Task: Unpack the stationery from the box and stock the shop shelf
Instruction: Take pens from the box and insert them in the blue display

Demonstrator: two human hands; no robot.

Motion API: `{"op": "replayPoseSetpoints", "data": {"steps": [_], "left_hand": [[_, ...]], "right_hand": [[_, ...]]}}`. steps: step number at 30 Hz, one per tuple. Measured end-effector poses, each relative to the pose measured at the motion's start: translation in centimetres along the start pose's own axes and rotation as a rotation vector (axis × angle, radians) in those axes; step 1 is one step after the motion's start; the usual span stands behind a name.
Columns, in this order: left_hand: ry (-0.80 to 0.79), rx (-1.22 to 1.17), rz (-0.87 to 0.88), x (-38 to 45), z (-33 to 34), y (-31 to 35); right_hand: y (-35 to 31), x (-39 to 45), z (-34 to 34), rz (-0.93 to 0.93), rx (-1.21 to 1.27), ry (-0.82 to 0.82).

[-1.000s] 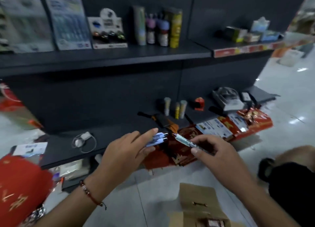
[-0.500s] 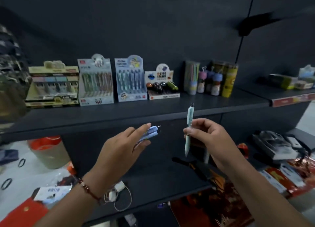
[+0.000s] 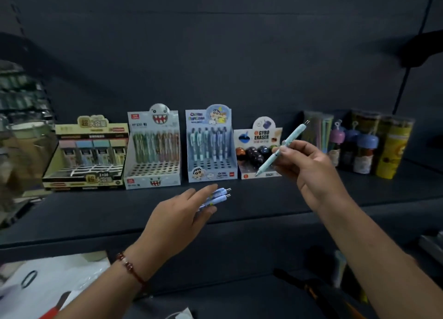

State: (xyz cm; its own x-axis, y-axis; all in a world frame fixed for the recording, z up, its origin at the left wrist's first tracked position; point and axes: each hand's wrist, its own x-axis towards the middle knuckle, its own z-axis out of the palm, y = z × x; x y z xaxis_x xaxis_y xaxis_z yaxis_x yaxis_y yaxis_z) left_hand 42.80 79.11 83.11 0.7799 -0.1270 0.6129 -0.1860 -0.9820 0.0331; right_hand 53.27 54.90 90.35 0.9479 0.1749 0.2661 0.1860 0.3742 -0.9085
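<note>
My left hand [image 3: 178,219] holds two light blue pens [image 3: 219,196] level, tips pointing right, just above the dark shelf [image 3: 263,199]. My right hand [image 3: 309,172] grips one pale green pen [image 3: 288,141] at a slant, its clicker end up to the right, in front of the gyro eraser box [image 3: 260,136]. A blue cartoon pen display [image 3: 209,144] stands behind my left hand, with a row of pens at its back and several empty holes in front. The unpacking box is out of view.
Left of the blue display stand a grey monster pen display [image 3: 153,151] and a cream eraser carton [image 3: 88,153]. Tubes and small bottles [image 3: 359,146] fill the shelf's right end. White bags [image 3: 60,278] lie at the lower left.
My view rose and closed in on the shelf. The right hand tilted its pen from upright to a slant and moved it before the eraser box. The left hand reached toward the blue display.
</note>
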Motion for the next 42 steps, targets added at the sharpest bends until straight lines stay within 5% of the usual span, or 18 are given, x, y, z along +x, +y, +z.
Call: {"op": "replayPoseSetpoints", "data": {"steps": [10,16,42], "left_hand": [[-0.086,0.048,-0.181,5.6,3.6,-7.5],[-0.132,0.104,-0.087,8.3,4.7,-11.2],[-0.091,-0.147,-0.011,7.9,4.6,-14.9]], "right_hand": [[6.9,13.3,6.4,0.061,-0.115,-0.123],[10.2,17.5,9.6,-0.105,-0.341,-0.150],[13.9,18.6,14.5,-0.327,-0.933,-0.008]]}}
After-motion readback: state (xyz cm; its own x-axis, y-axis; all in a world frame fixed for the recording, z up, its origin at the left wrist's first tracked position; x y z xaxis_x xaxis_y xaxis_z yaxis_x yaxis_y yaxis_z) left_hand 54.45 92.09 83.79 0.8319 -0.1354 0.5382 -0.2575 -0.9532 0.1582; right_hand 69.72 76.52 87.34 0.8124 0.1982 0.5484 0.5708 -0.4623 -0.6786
